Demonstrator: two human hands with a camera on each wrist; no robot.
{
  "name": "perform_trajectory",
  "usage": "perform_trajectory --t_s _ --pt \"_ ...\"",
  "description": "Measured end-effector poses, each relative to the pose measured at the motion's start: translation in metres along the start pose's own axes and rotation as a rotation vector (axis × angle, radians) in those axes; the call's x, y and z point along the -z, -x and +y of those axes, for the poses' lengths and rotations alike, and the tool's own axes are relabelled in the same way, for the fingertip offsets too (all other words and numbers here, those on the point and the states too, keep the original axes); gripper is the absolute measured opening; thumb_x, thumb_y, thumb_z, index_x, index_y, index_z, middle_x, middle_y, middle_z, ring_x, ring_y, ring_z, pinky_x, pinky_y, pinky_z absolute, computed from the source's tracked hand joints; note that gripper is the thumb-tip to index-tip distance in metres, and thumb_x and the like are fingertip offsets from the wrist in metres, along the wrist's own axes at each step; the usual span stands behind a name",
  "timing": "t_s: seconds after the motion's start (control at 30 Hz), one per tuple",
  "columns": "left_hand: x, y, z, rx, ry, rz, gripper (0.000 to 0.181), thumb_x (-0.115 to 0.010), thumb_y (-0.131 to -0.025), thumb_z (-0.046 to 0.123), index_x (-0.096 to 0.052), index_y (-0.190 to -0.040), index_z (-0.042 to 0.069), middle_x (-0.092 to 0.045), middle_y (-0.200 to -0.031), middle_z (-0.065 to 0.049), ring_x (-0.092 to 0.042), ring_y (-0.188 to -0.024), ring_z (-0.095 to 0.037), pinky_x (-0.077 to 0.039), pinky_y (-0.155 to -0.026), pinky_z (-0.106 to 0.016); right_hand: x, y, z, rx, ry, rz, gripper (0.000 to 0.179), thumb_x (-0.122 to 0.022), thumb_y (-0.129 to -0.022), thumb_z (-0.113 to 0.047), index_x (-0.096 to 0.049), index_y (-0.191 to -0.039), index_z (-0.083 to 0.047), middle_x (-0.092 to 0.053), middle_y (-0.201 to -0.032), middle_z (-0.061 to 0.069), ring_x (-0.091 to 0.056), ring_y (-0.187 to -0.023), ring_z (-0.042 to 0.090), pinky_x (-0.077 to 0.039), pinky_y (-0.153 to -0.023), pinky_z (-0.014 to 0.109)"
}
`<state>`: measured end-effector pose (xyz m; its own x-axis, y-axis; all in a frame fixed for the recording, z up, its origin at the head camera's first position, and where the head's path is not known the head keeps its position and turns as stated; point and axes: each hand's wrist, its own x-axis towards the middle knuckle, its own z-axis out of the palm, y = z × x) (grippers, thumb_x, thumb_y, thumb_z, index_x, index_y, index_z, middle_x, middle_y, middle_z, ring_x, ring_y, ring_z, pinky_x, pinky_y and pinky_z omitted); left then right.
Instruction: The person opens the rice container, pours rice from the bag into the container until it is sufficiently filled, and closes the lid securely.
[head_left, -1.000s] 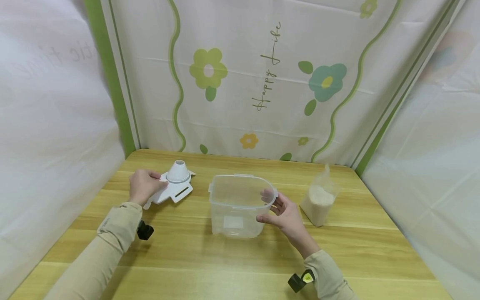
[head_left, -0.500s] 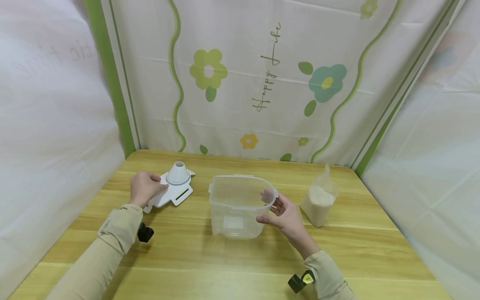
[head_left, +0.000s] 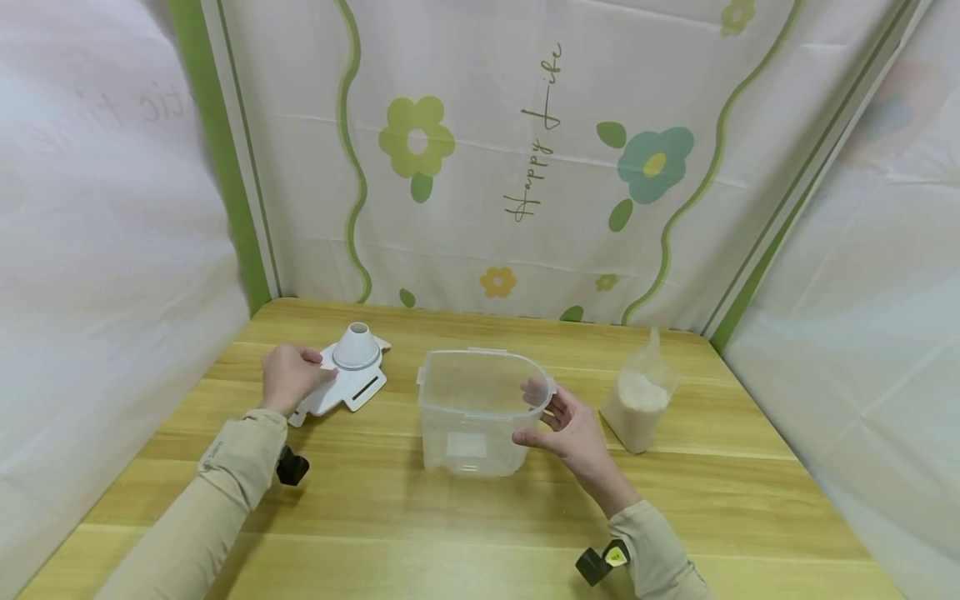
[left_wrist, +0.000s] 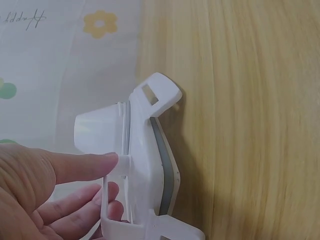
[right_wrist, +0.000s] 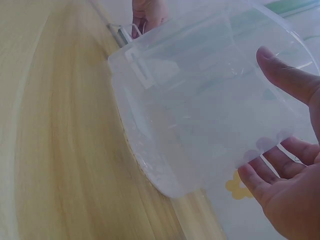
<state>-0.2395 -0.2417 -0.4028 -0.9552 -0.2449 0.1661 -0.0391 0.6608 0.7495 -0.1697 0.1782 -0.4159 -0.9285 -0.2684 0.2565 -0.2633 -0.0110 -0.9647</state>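
Downward head and close wrist views share the table (head_left: pixel 420 542).

Clockwise around one tub (head_left: pixel 498 446) on one bench (head_left: pixel 420 542): one bag (head_left: pixel 637 408) and one right hand (head_left: pixel 568 435) at three, one black gadget (head_left: pixel 594 567) near five, a second gadget (head_left: pixel 292 467) past eight, one lid (head_left: pixel 345 385) and one left hand (head_left: pixel 288 377) after nine.

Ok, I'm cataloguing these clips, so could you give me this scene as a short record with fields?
left hand: pinches the white lid
lid detail: cone-shaped spout, slotted tabs; off the container
right hand: around the rounded end of the clear container, thumb in front, fingers behind
container: upright, open-topped, on the wood-grain table
bag of pale grains: standing to the right of the container
backdrop: white curtain with flowers and "Happy Life"
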Motion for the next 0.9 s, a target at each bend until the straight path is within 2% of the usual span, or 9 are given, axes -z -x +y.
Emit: perform_trajectory --t_s 0.2,0.37,0.47,0.57,0.7,0.8,0.9 --pt "0.001 0.001 0.002 -0.003 0.026 -0.018 0.036 -0.082 -0.078 0.008 -0.068 -0.105 -0.012 -0.069 -0.097 -0.026 -0.065 -0.087 -0.038 -0.057 -0.073 -0.044 -0.001 0.0 0.0 0.0 -0.003 0.003 0.078 -0.085 -0.074 0.0 -0.047 -0.142 -0.001 -0.052 -0.139 0.013 -0.045 -0.131 0.032 -0.04 -0.106 0.033" --pt "0.001 0.003 0.006 -0.011 0.007 -0.044 0.044 -0.075 -0.085 0.012 -0.061 -0.116 -0.016 -0.064 -0.11 -0.031 -0.061 -0.098 -0.041 -0.053 -0.083 -0.048 -0.001 0.001 0.0 -0.003 -0.009 0.002 0.078 -0.085 -0.074 0.0 -0.046 -0.142 0.0 -0.052 -0.14 0.013 -0.045 -0.131 0.031 -0.04 -0.107 0.033" --pt "0.001 0.007 0.011 -0.057 0.007 -0.041 0.048 -0.066 -0.093 0.019 -0.055 -0.123 -0.018 -0.058 -0.119 -0.034 -0.056 -0.108 -0.045 -0.048 -0.09 -0.053 -0.002 0.001 0.0 -0.004 -0.01 0.003 0.078 -0.085 -0.074 0.0 -0.046 -0.142 0.0 -0.052 -0.139 0.013 -0.045 -0.131 0.03 -0.039 -0.107 0.033" --pt "0.0 0.013 0.018 -0.115 0.045 -0.029 0.051 -0.056 -0.1 0.027 -0.054 -0.126 -0.016 -0.056 -0.123 -0.034 -0.053 -0.113 -0.045 -0.046 -0.094 -0.055 -0.002 0.001 0.001 -0.01 -0.012 0.012 0.078 -0.085 -0.074 0.0 -0.047 -0.141 -0.001 -0.052 -0.139 0.012 -0.045 -0.13 0.03 -0.04 -0.107 0.033" --pt "0.001 0.022 0.029 -0.151 0.104 -0.031 0.059 -0.046 -0.104 0.042 -0.055 -0.129 -0.011 -0.058 -0.124 -0.03 -0.053 -0.116 -0.042 -0.043 -0.098 -0.055 -0.002 0.002 0.001 -0.017 -0.028 0.017 0.078 -0.086 -0.073 0.001 -0.047 -0.141 0.0 -0.052 -0.139 0.013 -0.045 -0.131 0.03 -0.039 -0.107 0.032" --pt "0.004 0.03 0.04 -0.169 0.142 -0.07 0.067 -0.041 -0.103 0.052 -0.053 -0.135 -0.006 -0.056 -0.129 -0.027 -0.049 -0.122 -0.041 -0.038 -0.103 -0.056 -0.002 0.002 0.001 -0.017 -0.039 0.015 0.079 -0.085 -0.073 0.002 -0.046 -0.142 0.001 -0.052 -0.14 0.014 -0.045 -0.131 0.031 -0.039 -0.107 0.033" --pt "0.006 0.041 0.051 -0.209 0.191 -0.139 0.07 -0.041 -0.101 0.056 -0.049 -0.14 -0.001 -0.052 -0.136 -0.024 -0.044 -0.128 -0.039 -0.034 -0.106 -0.058 -0.002 0.001 0.0 -0.018 -0.045 0.018 0.08 -0.085 -0.073 0.003 -0.046 -0.142 0.001 -0.052 -0.14 0.014 -0.045 -0.131 0.031 -0.039 -0.107 0.033"
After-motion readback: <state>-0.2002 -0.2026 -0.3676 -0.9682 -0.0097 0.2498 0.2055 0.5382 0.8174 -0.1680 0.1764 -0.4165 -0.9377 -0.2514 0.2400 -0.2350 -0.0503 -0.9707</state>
